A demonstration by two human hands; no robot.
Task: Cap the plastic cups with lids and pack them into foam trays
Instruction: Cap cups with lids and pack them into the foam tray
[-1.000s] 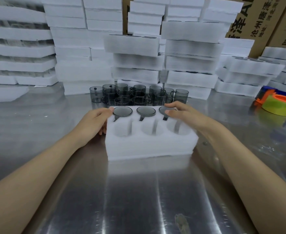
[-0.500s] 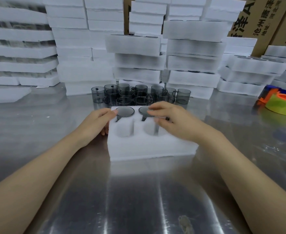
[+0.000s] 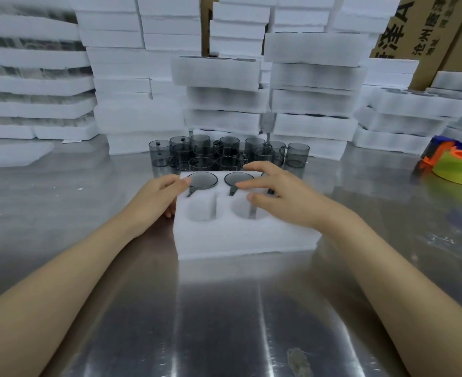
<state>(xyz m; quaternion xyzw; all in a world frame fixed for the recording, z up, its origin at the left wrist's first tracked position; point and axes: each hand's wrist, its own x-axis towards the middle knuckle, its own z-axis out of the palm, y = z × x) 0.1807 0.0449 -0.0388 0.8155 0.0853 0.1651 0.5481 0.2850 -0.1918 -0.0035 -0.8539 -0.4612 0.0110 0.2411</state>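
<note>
A white foam tray [image 3: 240, 235] is set on the steel bench [image 3: 224, 322]. Its left end is held by the left grip [image 3: 156, 197], with the thumb laid on the top edge beside a dark lid [image 3: 202, 180]. The right grip [image 3: 281, 194] is spread over the tray's right part, fingers relaxed. Loose grey cups [image 3: 224, 156] are clustered just behind the tray, and foam stacks [image 3: 314, 91] are piled beyond.

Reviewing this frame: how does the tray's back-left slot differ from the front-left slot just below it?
The back-left slot is filled, covered by a dark round lid; the front-left slot is an open white hole with nothing in it. A dark handle sticks out of the back-left slot toward the front-left slot, which shows only foam. Both are round cutouts in the same foam tray.
</note>
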